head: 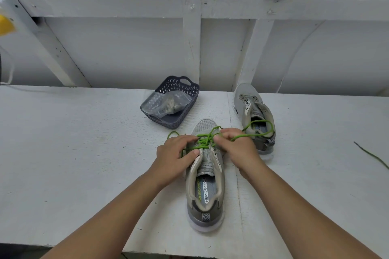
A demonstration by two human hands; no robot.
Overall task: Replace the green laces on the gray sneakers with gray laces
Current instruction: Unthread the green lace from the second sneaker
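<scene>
Head view, looking down on a white table (pixel 73 153) set against a white wooden wall. Moving left to right: at centre, slightly left, a dark plastic basket (pixel 185 90) holds a clear bag (pixel 166 104) with something grayish bundled inside, likely the gray laces. Just below it, at centre frame, the near gray sneaker (pixel 205 187) points away from the viewer, its green lace (pixel 205 140) loosened but threaded through the eyelets. The left hand (pixel 174 155) rests on the shoe's left flank, fingers curled and pinching the lace. The right hand (pixel 235 145) pinches the lace from the other side, a loose loop trailing right over the second gray sneaker (pixel 252 111), which stands at centre right and seems unlaced. Far right, a dark green strand (pixel 372 155) lies on the table, perhaps a lace already removed. Judging by this, the step is unlacing the near shoe; next, each crossing needs pulling free of its eyelets
</scene>
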